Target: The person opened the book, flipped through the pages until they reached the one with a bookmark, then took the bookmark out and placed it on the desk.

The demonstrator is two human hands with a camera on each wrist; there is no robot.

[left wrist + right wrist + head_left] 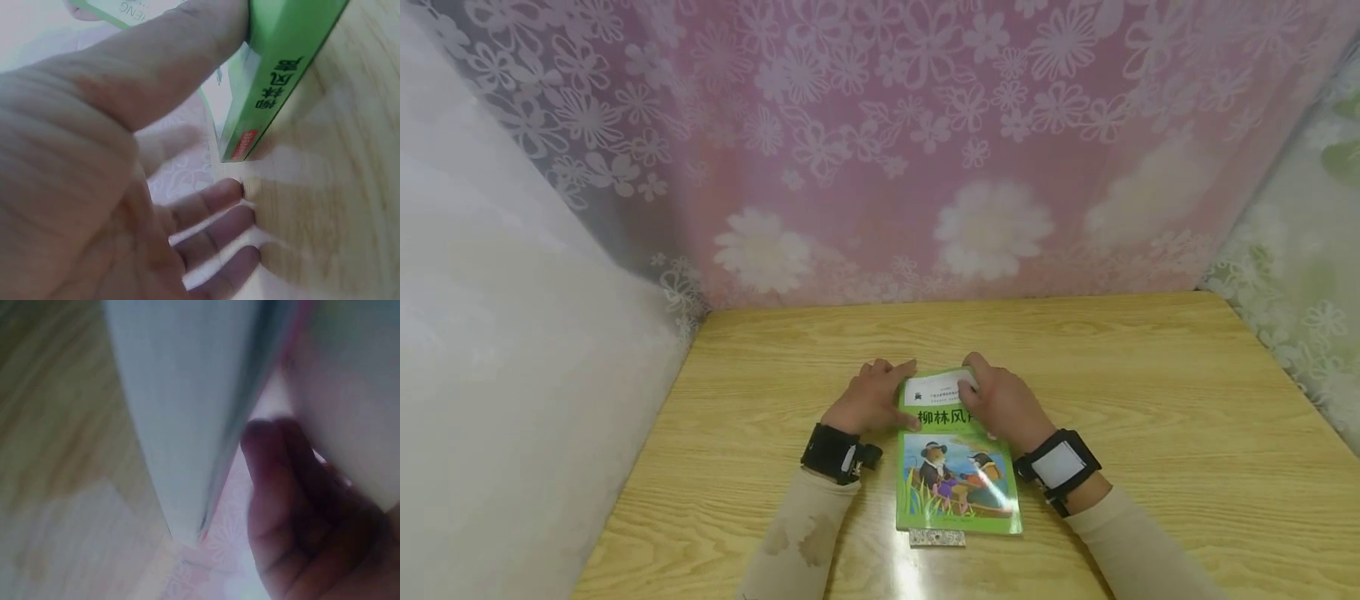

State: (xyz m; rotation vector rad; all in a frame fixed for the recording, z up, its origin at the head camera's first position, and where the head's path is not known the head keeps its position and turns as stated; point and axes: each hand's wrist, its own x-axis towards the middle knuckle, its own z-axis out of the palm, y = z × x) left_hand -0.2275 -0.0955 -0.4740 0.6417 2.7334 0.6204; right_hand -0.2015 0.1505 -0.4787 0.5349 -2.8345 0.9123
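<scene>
A green picture-covered paperback book (955, 475) lies on the table, its front cover facing up. My left hand (874, 400) is at the book's spine side, its thumb resting on the cover. In the left wrist view the other fingers (219, 234) extend past the green spine (275, 81), near the tabletop. My right hand (1009, 406) pinches the cover's upper right edge. The right wrist view shows the page block (187, 412), with curled fingers (275, 481) beside it at the raised cover (350, 406).
A small patterned strip (936, 538) pokes out below the book's bottom edge. The wood-grain table (760, 367) extends around the book. A pink flowered cloth (865, 217) hangs behind it, with pale coverings at both sides.
</scene>
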